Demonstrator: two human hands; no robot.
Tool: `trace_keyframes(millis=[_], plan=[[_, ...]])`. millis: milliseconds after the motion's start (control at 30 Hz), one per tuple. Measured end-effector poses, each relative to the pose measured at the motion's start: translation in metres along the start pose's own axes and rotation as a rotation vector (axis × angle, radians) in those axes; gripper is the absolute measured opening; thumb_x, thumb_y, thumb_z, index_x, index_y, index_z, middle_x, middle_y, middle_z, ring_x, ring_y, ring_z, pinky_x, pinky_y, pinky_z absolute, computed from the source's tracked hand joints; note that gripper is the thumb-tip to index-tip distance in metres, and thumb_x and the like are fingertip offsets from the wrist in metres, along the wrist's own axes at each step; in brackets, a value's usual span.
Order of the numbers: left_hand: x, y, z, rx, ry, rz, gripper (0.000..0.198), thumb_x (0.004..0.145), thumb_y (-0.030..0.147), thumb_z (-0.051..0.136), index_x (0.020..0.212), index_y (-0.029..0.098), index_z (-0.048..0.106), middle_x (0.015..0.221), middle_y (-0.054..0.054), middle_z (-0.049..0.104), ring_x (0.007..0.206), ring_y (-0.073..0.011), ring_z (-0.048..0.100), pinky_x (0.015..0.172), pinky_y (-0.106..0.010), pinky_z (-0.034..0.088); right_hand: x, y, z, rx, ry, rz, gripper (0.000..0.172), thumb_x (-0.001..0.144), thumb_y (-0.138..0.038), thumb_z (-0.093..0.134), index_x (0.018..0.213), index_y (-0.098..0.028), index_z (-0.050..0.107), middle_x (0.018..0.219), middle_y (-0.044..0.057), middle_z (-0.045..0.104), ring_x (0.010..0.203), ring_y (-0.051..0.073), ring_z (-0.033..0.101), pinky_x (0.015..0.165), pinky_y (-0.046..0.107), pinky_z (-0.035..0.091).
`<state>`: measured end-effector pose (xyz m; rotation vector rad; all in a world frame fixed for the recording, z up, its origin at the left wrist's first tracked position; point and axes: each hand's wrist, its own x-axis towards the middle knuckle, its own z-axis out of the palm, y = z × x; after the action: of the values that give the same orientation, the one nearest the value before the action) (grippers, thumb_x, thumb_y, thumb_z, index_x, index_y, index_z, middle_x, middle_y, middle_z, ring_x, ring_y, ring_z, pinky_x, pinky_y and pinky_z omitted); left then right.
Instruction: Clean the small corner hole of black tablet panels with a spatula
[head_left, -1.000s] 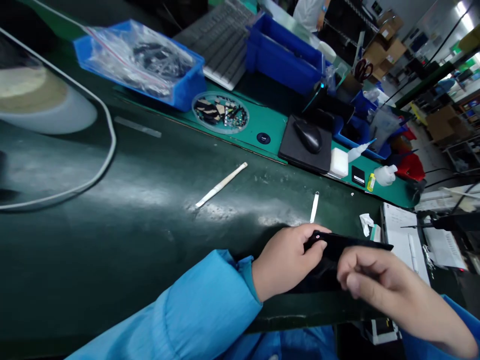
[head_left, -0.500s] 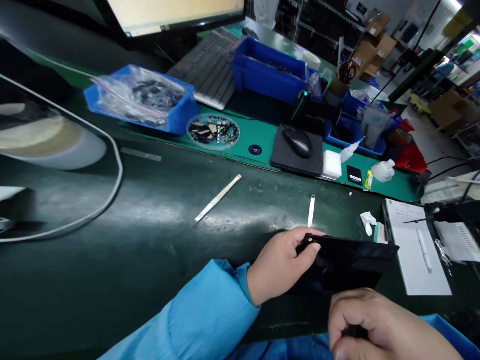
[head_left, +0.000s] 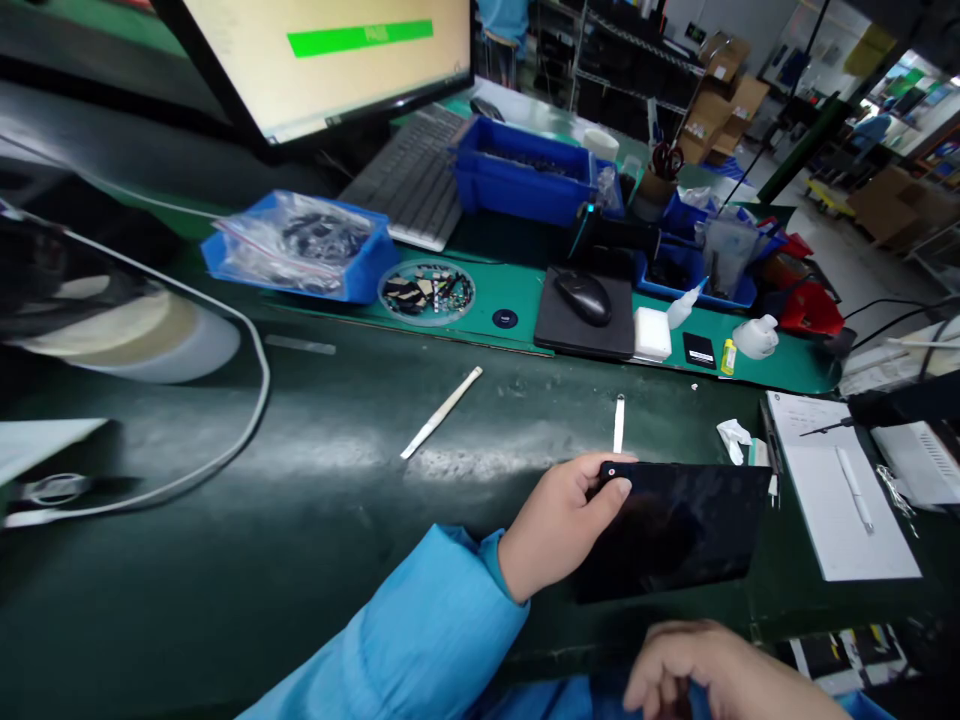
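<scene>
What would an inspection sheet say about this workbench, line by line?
Surface: dark green workbench, shiny with pale marks.
Job's things: glossy black panel, perhaps a tablet screen.
Clutter: pale slim stick, crumpled tissue, notepaper with white pen on it.
Hands: left hand grips the panel by one corner; right hand curled, apart from it.
Cables: white cable loops over the workbench's left side.
Surroundings: lit monitor, keyboard, black mouse, blue bin.

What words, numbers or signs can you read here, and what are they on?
"PASS", blurred, on the green bar of the monitor.
Dark panel in the left hand: nothing readable.
Too small or blurred: marks on the round black disc, black card, small yellow object and paper sheet.
</scene>
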<state>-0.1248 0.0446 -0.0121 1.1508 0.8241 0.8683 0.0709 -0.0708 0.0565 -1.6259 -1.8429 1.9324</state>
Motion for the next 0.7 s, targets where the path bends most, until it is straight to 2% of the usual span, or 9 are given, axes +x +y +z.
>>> trace_keyframes(millis=[67,100,167,200,333,500,600,700], plan=[[0.0,0.002,0.0,-0.014,-0.005,-0.009,0.03,0.096,0.029,0.063,0.121,0.015,0.072,0.118,-0.01,0.08,0.114,-0.0246,0.073,0.105,-0.039,0.054,-0.005,0.004,-0.001,0.05,0.111,0.053,0.01,0.098,-0.03,0.062,0.095,-0.025,0.07,0.094,0.0,0.07,0.088,0.017,0.066,0.078,0.027,0.049],[0.0,0.003,0.0,-0.025,-0.008,-0.012,0.03,0.096,0.029,0.063,0.12,0.015,0.072,0.116,-0.009,0.08,0.113,-0.0246,0.074,0.104,-0.038,0.054,-0.007,0.006,-0.002,0.072,0.151,0.065,0.02,0.101,-0.035,0.058,0.089,-0.023,0.068,0.089,0.001,0.07,0.085,0.017,0.065,0.078,0.029,0.049],[0.0,0.005,0.001,-0.059,-0.013,-0.013,0.029,0.095,0.032,0.064,0.118,0.015,0.073,0.113,-0.009,0.081,0.109,-0.0248,0.074,0.101,-0.038,0.055,-0.009,0.012,-0.003,0.118,0.163,0.072,0.036,0.102,-0.045,0.055,0.079,-0.02,0.064,0.079,0.002,0.067,0.078,0.017,0.063,0.075,0.03,0.047],[0.0,0.005,0.002,-0.081,-0.013,-0.011,0.03,0.095,0.033,0.064,0.117,0.015,0.073,0.111,-0.008,0.081,0.106,-0.0248,0.075,0.1,-0.037,0.056,-0.009,0.014,-0.003,0.13,0.156,0.079,0.037,0.102,-0.046,0.055,0.078,-0.019,0.063,0.077,0.002,0.066,0.077,0.017,0.062,0.074,0.03,0.046],[-0.001,0.004,0.003,-0.137,-0.007,0.007,0.032,0.094,0.035,0.066,0.117,0.015,0.075,0.109,-0.009,0.081,0.1,-0.0239,0.075,0.098,-0.037,0.056,-0.008,0.017,0.001,0.128,0.155,0.136,0.024,0.098,-0.037,0.059,0.085,-0.018,0.066,0.081,0.001,0.068,0.078,0.016,0.06,0.075,0.028,0.044],[-0.002,0.003,0.003,-0.157,-0.031,0.01,0.033,0.094,0.033,0.065,0.119,0.014,0.074,0.111,-0.009,0.081,0.103,-0.0237,0.074,0.099,-0.035,0.055,-0.011,0.017,0.002,0.143,0.214,0.102,0.031,0.101,-0.045,0.056,0.088,-0.019,0.065,0.081,0.001,0.066,0.077,0.016,0.058,0.073,0.029,0.044],[-0.002,0.001,0.004,-0.173,-0.034,-0.018,0.035,0.094,0.034,0.067,0.122,0.013,0.073,0.11,-0.009,0.081,0.1,-0.0242,0.075,0.095,-0.035,0.056,-0.011,0.017,0.001,0.14,0.295,0.103,0.031,0.101,-0.048,0.056,0.093,-0.02,0.066,0.082,0.0,0.064,0.079,0.016,0.059,0.075,0.029,0.045],[-0.003,-0.001,0.004,-0.167,-0.034,-0.036,0.038,0.094,0.034,0.066,0.125,0.012,0.072,0.111,-0.01,0.081,0.103,-0.0258,0.075,0.092,-0.035,0.056,-0.003,0.012,-0.002,0.121,0.453,0.045,0.032,0.101,-0.052,0.057,0.097,-0.022,0.068,0.084,0.0,0.066,0.082,0.017,0.062,0.076,0.029,0.048]])
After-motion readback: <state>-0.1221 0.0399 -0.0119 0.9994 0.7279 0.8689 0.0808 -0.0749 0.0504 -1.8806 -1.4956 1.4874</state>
